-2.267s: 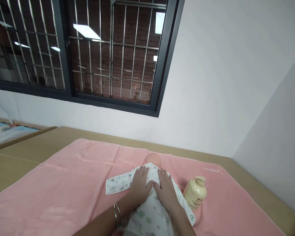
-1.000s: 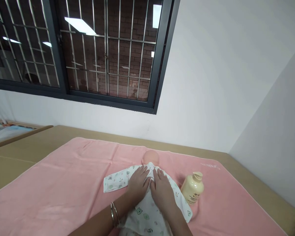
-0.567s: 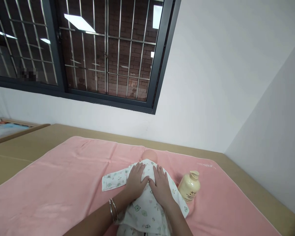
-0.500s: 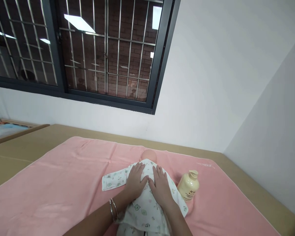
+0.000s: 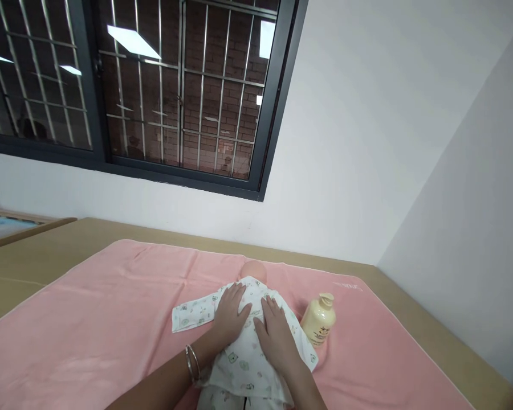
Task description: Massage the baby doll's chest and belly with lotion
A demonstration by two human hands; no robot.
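A baby doll lies on a pink mat, its bald head toward the wall. It wears a white baby shirt with small green prints, one sleeve stretched out to the left. My left hand, with two silver bangles at the wrist, rests flat on the left side of the shirt's upper part. On the right side lies my right hand, palm down, fingers extended. Both thumbs point inward with a small gap between them. Whatever is under the palms is hidden.
A cream pump bottle stands on the mat just right of the doll's right sleeve. The mat lies on a tan tabletop against a white wall. Above is a dark-framed barred window. At the far left a wooden-edged surface shows.
My right hand has slid slightly down the shirt, and the thumbs have moved a little farther apart. The whole view has shifted slightly.
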